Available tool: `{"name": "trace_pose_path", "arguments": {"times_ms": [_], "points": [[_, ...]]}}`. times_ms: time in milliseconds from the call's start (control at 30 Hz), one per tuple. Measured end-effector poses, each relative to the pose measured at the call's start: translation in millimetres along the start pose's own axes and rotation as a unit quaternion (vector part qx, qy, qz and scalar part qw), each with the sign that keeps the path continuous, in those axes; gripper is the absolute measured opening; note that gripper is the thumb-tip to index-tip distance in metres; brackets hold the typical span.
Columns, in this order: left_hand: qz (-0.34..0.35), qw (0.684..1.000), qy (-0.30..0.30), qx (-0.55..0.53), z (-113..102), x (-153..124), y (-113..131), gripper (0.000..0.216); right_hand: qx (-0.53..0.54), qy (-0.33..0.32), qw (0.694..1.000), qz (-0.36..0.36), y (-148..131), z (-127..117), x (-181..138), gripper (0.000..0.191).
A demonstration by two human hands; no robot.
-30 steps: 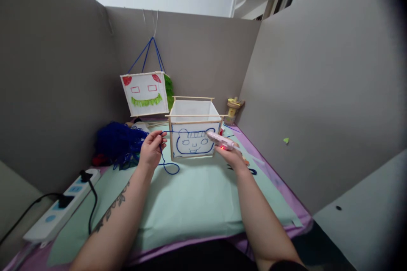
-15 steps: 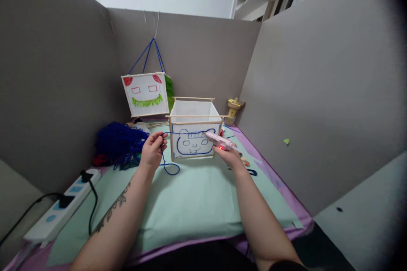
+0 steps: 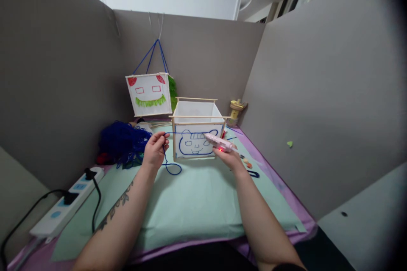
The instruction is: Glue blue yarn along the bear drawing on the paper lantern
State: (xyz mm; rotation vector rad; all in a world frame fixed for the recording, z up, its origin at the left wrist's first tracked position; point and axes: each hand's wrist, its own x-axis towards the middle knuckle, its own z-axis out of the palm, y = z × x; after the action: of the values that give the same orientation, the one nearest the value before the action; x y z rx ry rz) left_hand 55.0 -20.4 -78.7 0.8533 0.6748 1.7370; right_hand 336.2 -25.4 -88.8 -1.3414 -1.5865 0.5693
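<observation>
A white box lantern (image 3: 199, 112) with a wooden stick frame stands on the table, a blue face drawn on its front panel. Pinched in my left hand (image 3: 155, 148) is a blue yarn strand (image 3: 181, 133), stretched across to the panel's upper part, its loose end curling onto the table below. My right hand (image 3: 229, 156) is closed around a pale pink hot glue gun (image 3: 219, 142) with a red light lit. The gun's nozzle is at the drawing's upper right, near the yarn; whether it touches the panel I cannot tell.
A finished-looking lantern (image 3: 149, 93) hangs by blue cords at the back left. Beneath it lies a heap of blue yarn (image 3: 122, 142). A power strip (image 3: 68, 203) with plugs sits left. Scissors handles (image 3: 253, 174) and a yellow item (image 3: 235, 112) are on the right.
The whole view has shifted slightly, so everything appears a little further right. Both hands keep their hold, and the glue gun's nozzle sits slightly further left against the drawing.
</observation>
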Motion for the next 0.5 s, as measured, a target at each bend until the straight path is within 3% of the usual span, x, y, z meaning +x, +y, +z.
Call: {"name": "trace_pose_path", "arguments": {"times_ms": [500], "points": [[-0.004,1.000,0.015,-0.001,0.7,-0.4,0.6,0.034,0.003,-0.004,1.000,0.015,-0.9,1.9,-0.4,0.035]]}}
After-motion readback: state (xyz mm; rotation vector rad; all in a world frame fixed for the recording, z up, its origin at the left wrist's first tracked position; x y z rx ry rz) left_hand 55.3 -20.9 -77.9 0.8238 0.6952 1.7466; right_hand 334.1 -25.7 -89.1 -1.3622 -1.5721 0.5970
